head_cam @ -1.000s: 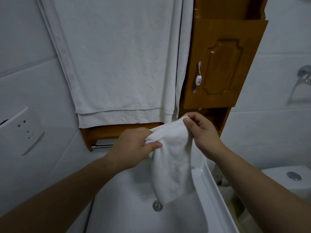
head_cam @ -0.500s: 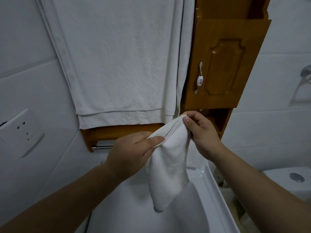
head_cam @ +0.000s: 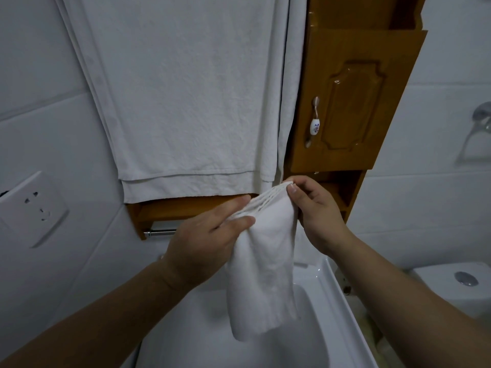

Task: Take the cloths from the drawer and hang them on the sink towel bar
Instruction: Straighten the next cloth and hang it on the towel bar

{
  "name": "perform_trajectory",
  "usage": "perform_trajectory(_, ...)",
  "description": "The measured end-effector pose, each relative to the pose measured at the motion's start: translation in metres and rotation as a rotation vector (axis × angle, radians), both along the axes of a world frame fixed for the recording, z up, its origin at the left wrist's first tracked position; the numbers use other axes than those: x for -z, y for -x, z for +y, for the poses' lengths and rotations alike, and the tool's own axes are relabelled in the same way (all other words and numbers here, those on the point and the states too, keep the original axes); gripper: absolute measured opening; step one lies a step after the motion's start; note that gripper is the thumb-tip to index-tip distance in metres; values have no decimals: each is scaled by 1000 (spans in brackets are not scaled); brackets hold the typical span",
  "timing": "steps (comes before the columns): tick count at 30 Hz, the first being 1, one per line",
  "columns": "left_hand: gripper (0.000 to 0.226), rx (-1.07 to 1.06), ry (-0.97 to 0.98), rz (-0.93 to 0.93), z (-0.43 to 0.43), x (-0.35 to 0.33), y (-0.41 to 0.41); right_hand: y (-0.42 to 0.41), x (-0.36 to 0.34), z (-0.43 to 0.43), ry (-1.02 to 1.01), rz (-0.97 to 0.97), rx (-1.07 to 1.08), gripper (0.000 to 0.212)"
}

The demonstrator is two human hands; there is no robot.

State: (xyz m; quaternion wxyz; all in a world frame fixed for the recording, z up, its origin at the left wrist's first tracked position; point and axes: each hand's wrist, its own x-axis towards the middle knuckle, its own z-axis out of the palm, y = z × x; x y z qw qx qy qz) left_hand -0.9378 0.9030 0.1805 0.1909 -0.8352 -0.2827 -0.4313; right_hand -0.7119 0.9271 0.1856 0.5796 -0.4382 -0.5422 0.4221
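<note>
Above the glossy white ceramic sink (head_cam: 329, 296), the folded cloth (head_cam: 265, 264) looks soft matt terry, the towel bar (head_cam: 162, 232) polished metal, the cabinet (head_cam: 353, 102) varnished wood.

Bare forearms (head_cam: 106, 314), short-nailed fingers (head_cam: 292, 189)

No word, brand or number can be read anywhere in view. The sole marking is a small blue floral motif on the porcelain handle (head_cam: 315, 126) of the cabinet door (head_cam: 353, 102).
</note>
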Motion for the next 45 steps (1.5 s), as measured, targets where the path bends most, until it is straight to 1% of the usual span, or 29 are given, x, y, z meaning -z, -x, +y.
perform_trajectory(4,14,-85,98,-97,6,1,-1,2,-2,-2,-36,-35,22,15)
perform_trajectory(8,24,-196,350,-175,9,2,-4,6,-7,-6,-110,-135,73,12)
perform_trajectory(10,18,-225,429,-200,12,1,-3,8,-8,-7,-153,-221,120,11)
perform_trajectory(12,13,-192,420,-148,12,1,0,9,-9,-8,-194,-284,152,11)
perform_trajectory(15,8,-130,401,-53,8,6,-2,10,-11,-8,-223,-320,154,11)
perform_trajectory(18,17,-143,455,-52,7,8,-5,11,-10,-8,-234,-345,128,12)
perform_trajectory(20,18,-158,457,-39,8,9,-6,11,-8,-9,-232,-366,114,13)
perform_trajectory(22,19,-144,490,-68,6,8,-9,11,-7,-9,-231,-386,110,13)
perform_trajectory(25,32,-145,676,-186,-3,4,-17,13,-6,-10,-228,-397,110,11)
perform_trajectory(28,40,-176,833,-230,-6,8,-22,15,-5,-12,-240,-432,93,12)
perform_trajectory(30,67,-208,943,-275,-7,8,-24,14,-5,-14,-250,-452,83,12)
perform_trajectory(31,72,-196,993,-333,-7,6,-25,14,-5,-15,-254,-458,80,12)
perform_trajectory(32,67,-177,1011,-381,-7,5,-26,13,-4,-16,-261,-469,79,12)
perform_trajectory(33,54,-164,1000,-403,-6,3,-26,14,-4,-16,-270,-484,80,12)
perform_trajectory(35,27,-177,955,-377,-6,1,-27,14,-2,-17,-284,-509,75,12)
perform_trajectory(36,20,-179,943,-369,-7,1,-27,14,-2,-18,-285,-512,69,11)
perform_trajectory(39,19,-182,910,-360,-8,3,-28,15,0,-20,-284,-511,58,12)
perform_trajectory(43,19,-229,812,-401,-8,1,-27,14,0,-22,-280,-502,55,12)
perform_trajectory(45,15,-210,792,-378,-9,1,-27,14,0,-23,-284,-499,56,11)
